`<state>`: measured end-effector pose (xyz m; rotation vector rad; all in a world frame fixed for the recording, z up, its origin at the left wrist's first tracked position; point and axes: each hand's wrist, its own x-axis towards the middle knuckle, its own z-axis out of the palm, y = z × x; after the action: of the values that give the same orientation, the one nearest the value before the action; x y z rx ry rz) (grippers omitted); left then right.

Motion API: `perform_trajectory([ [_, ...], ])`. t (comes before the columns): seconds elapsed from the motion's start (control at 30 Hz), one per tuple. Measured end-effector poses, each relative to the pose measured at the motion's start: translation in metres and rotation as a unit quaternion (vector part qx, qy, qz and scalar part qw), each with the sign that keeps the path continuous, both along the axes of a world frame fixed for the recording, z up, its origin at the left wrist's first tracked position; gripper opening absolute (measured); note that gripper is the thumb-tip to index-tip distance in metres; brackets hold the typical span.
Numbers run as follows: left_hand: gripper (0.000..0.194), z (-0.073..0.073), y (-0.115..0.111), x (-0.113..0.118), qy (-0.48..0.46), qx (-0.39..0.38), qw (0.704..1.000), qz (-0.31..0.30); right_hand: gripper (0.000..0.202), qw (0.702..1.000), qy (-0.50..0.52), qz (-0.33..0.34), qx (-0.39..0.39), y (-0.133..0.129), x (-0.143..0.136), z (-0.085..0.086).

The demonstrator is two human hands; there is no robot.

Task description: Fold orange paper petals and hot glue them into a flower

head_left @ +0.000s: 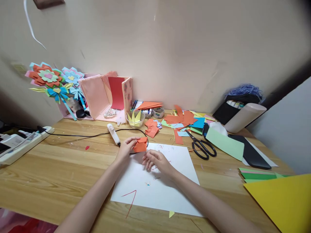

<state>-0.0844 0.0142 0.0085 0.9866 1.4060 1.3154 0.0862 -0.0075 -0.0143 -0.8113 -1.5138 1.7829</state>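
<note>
A small folded orange paper piece [140, 145] is held at its left side in my left hand [126, 148], above the top left part of a white sheet [170, 194]. Just below and to the right of it, my right hand [155, 160] hovers over the sheet with its fingers loosely curved and apart, holding nothing visible. The sheet carries red pencil-like lines and small coloured marks. Close to my left hand lies a white glue gun [113, 134] with a black cable.
Black scissors [203, 148] lie right of the sheet, before a pile of coloured paper scraps [181, 119]. Behind stand paper flowers [48, 76], a pink box [94, 95] and a clear bowl [135, 120]. Yellow paper [284, 197] lies at right, a power strip [26, 145] at left.
</note>
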Motion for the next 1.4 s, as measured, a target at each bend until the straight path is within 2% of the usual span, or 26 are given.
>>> perform_trajectory([
  [0.1, 0.026, -0.004, -0.003, -0.001, -0.073, -0.035, 0.996, -0.026, 0.036, 1.000, -0.006, 0.006, 0.012, -0.002, 0.001, 0.002],
  [0.2, 0.029, -0.003, -0.004, -0.002, -0.068, -0.024, 0.997, -0.022, 0.038, 1.000, -0.011, -0.022, 0.009, -0.003, 0.003, 0.005],
  [0.33, 0.036, -0.001, -0.006, 0.001, 0.002, -0.028, 0.999, -0.020, 0.040, 0.990, -0.010, -0.136, 0.025, 0.003, 0.007, 0.003],
  [0.4, 0.040, -0.001, -0.008, 0.004, 0.006, -0.038, 0.999, -0.027, 0.037, 0.980, -0.012, -0.197, 0.036, 0.010, 0.009, 0.000],
  [0.47, 0.040, -0.001, -0.010, 0.005, 0.007, -0.039, 0.999, -0.037, 0.033, 0.974, -0.016, -0.222, 0.034, 0.016, 0.011, -0.002],
  [0.63, 0.034, -0.005, -0.014, 0.010, 0.047, 0.010, 0.997, -0.053, 0.031, 0.981, -0.030, -0.190, 0.028, 0.018, 0.012, -0.002],
  [0.73, 0.031, -0.007, -0.015, 0.013, 0.059, 0.034, 0.995, -0.076, 0.026, 0.979, -0.051, -0.188, 0.052, 0.017, 0.011, -0.003],
  [1.0, 0.032, -0.008, -0.016, 0.013, 0.087, 0.029, 0.990, -0.109, 0.017, 0.974, -0.074, -0.195, 0.088, 0.018, 0.012, -0.007],
  [1.1, 0.041, -0.010, -0.016, 0.012, 0.136, 0.041, 0.979, -0.148, 0.017, 0.973, -0.080, -0.191, 0.103, 0.016, 0.012, -0.004],
  [1.23, 0.024, -0.010, -0.017, 0.011, 0.187, 0.045, 0.958, -0.214, 0.016, 0.971, -0.096, -0.174, 0.132, 0.014, 0.011, -0.001],
  [1.4, 0.025, -0.007, -0.018, 0.011, 0.228, 0.050, 0.951, -0.202, 0.015, 0.969, -0.114, -0.177, 0.133, 0.013, 0.010, 0.000],
])
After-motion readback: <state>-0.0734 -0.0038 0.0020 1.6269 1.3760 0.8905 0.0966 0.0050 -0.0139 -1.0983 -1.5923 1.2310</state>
